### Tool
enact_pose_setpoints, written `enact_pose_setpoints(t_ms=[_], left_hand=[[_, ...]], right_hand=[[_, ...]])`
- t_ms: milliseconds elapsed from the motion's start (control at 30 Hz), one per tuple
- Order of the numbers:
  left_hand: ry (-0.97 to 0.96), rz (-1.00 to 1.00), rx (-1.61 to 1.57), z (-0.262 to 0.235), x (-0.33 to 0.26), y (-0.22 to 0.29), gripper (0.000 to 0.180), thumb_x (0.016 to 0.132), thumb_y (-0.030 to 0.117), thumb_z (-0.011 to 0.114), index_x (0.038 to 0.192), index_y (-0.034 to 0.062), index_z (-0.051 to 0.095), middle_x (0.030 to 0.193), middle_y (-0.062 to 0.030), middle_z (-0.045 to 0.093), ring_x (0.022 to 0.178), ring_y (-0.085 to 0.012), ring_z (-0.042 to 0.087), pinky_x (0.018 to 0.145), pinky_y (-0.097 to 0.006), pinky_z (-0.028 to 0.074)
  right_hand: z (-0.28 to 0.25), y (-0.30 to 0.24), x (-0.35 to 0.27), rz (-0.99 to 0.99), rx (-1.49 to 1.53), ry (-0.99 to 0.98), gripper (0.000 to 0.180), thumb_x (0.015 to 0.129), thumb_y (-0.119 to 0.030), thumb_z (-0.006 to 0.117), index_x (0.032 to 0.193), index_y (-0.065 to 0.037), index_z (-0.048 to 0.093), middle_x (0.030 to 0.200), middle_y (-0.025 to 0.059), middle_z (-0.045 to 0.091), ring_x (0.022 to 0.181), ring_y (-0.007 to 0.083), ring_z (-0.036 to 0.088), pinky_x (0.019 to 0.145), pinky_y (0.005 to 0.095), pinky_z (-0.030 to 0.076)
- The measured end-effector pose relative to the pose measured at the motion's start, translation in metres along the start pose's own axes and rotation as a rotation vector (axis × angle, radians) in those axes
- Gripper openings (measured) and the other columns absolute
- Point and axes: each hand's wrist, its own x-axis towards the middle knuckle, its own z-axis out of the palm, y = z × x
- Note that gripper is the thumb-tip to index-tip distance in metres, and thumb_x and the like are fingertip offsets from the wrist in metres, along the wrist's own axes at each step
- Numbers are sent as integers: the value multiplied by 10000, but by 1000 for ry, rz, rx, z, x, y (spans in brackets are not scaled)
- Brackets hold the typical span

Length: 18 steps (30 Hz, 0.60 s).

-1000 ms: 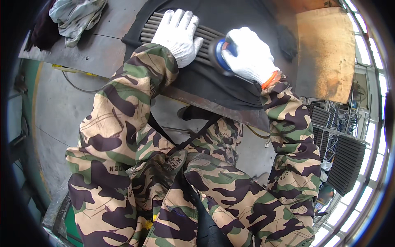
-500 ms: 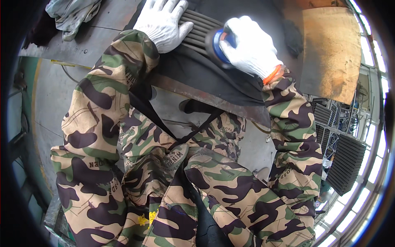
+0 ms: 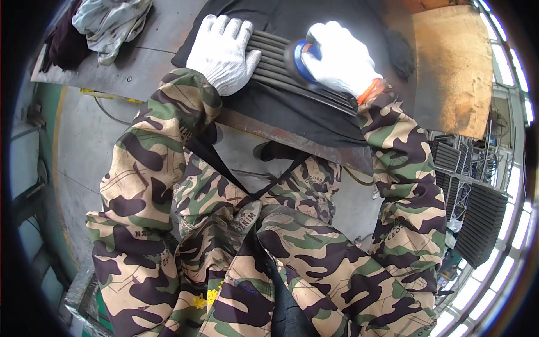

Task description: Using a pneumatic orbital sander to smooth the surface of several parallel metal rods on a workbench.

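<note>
My left hand (image 3: 223, 56), in a white knit glove, lies flat with its fingers stretched out over the left ends of several grey metal rods (image 3: 270, 60), pressing on them. The rods lie side by side on a black cloth (image 3: 281, 109). My right hand (image 3: 342, 59), gloved in white with an orange cuff, is closed round a round hand tool with a blue rim (image 3: 300, 60). That tool rests on the rods near their middle; its underside is hidden. The right ends of the rods reach beneath my right wrist.
The cloth covers a metal table with a rusty front edge (image 3: 292, 143). Crumpled grey cloth (image 3: 109, 25) lies at the far left. To the right is a brown stained board (image 3: 452, 70); beyond it stand racks with stacked dark bars (image 3: 480, 224).
My view has shifted slightly, so the table sits lower in the picture. The round tool has moved left along the rods relative to their right ends, which now show.
</note>
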Motion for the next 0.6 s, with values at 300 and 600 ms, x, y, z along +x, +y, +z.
enact_pose_setpoints(t_ms=[300,600], left_hand=[[38,71,71,4,-3,-2,639,1025,368,646,1483,-68,554,1529,-277,564,1451,-451,478,1249,-536,331],[91,97,35,6,9,-12,539,1005,339,680,1367,-56,620,1411,-274,622,1310,-433,545,1149,-522,394]], right_hand=[[7,23,-6,10,-15,78,299,971,-332,680,1195,-136,703,1084,161,693,1012,375,718,882,490,602],[-2,19,-28,-25,-4,75,302,987,-320,660,1229,-140,672,1118,161,670,1017,371,731,860,529,618]])
